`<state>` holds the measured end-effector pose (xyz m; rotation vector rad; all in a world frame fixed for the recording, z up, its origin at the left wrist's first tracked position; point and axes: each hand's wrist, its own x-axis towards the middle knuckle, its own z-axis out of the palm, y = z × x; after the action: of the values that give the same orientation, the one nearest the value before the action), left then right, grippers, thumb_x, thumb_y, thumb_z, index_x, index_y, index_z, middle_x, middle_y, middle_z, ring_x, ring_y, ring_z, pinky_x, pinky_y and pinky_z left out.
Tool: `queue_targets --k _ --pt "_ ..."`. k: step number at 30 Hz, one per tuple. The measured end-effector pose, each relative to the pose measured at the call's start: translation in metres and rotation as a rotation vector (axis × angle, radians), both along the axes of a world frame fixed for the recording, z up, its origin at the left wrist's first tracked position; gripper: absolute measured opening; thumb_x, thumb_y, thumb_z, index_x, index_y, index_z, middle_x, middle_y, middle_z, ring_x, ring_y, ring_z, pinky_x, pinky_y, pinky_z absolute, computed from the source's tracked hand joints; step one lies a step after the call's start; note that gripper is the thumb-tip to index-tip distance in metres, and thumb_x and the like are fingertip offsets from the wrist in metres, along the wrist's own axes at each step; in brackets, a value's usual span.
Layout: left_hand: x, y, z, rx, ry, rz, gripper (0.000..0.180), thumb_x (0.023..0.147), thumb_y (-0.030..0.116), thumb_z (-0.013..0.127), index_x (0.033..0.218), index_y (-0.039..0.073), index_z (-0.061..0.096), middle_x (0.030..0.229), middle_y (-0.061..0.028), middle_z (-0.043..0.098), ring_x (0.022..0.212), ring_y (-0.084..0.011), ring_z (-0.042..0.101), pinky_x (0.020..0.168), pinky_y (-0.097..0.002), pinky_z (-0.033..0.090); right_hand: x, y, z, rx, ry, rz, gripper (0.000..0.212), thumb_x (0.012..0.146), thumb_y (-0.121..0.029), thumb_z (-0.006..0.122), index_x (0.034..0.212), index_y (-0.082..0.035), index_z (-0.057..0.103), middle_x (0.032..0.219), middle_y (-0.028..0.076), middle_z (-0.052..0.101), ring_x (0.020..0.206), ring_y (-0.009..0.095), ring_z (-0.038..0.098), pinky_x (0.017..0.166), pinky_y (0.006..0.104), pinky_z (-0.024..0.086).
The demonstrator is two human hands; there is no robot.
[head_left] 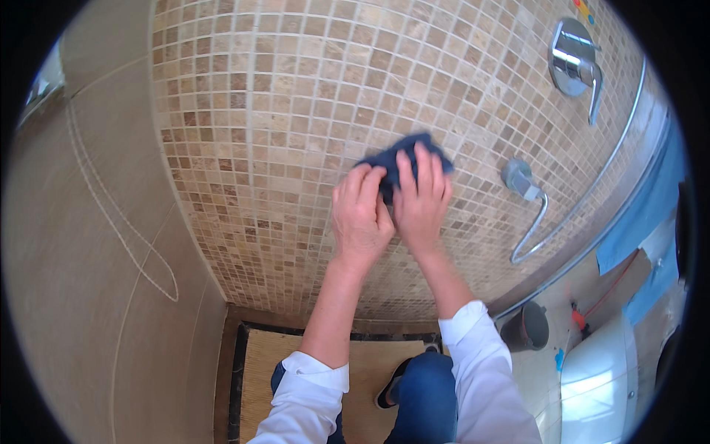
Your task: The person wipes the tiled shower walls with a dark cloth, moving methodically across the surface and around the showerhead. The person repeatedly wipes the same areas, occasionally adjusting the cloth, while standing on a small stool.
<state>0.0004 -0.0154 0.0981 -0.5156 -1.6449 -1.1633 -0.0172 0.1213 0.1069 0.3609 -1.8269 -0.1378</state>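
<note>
Against the mosaic-tiled wall [296,111] lies a crumpled dark blue cloth [399,155]. My right hand [421,196] presses it to the tiles, its fingers laid over the cloth and a little blurred. Close beside it, my left hand [359,214] has bent fingers closed at the cloth's left and lower edge. The two hands nearly meet at the thumbs. Part of the cloth is hidden under the fingers. Both forearms reach up from below in rolled white sleeves.
A chrome mixer lever [575,59] and a hose outlet [520,180] with a metal hose [529,248] project from the wall at right. A beaded cord [122,214] hangs at left. Below are a beige shower floor [270,385], a dark bin [526,327] and a white toilet [599,385].
</note>
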Motion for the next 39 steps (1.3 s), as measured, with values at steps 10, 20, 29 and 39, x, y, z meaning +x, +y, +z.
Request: queue_targets --k 10,20,29,39 --pt "0.012 0.016 0.012 -0.141 0.028 -0.126 0.054 0.079 -0.011 0.058 0.13 0.005 0.062 0.126 -0.0158 0.065 0.112 -0.0368 0.061 0.103 -0.0466 0.044 0.003 0.021 -0.022 -0.182 0.059 -0.024 0.065 0.088 -0.012 0.067 0.151 -0.013 0.051 0.16 0.017 0.041 0.143 0.038 0.04 0.115 0.0516 0.029" --pt "0.015 0.034 0.011 -0.121 0.045 -0.162 0.042 0.083 -0.006 0.062 0.124 0.005 0.065 0.126 -0.0159 0.065 0.116 -0.0356 0.061 0.103 -0.0458 0.044 0.006 0.031 0.044 -0.359 0.101 -0.001 0.062 0.096 -0.027 0.057 0.153 -0.003 0.044 0.164 0.025 0.031 0.148 0.047 0.032 0.116 0.0589 0.024" --pt "0.014 0.042 0.006 -0.066 -0.027 -0.153 0.032 0.082 -0.009 0.06 0.11 0.006 0.067 0.102 -0.0123 0.065 0.098 -0.0331 0.062 0.087 -0.043 0.046 0.024 0.064 -0.073 -0.552 -0.108 -0.11 0.063 0.099 -0.023 0.059 0.154 -0.002 0.037 0.166 0.025 0.027 0.154 0.046 0.024 0.122 0.0575 0.019" --pt "0.019 0.079 -0.004 -0.197 0.031 -0.108 0.034 0.08 -0.01 0.061 0.109 0.007 0.067 0.103 -0.0098 0.065 0.099 -0.0312 0.062 0.088 -0.0424 0.046 0.006 0.153 0.016 -0.779 0.254 -0.141 0.059 0.106 -0.032 0.042 0.152 0.004 0.041 0.163 0.028 0.033 0.15 0.046 0.03 0.12 0.0585 0.023"
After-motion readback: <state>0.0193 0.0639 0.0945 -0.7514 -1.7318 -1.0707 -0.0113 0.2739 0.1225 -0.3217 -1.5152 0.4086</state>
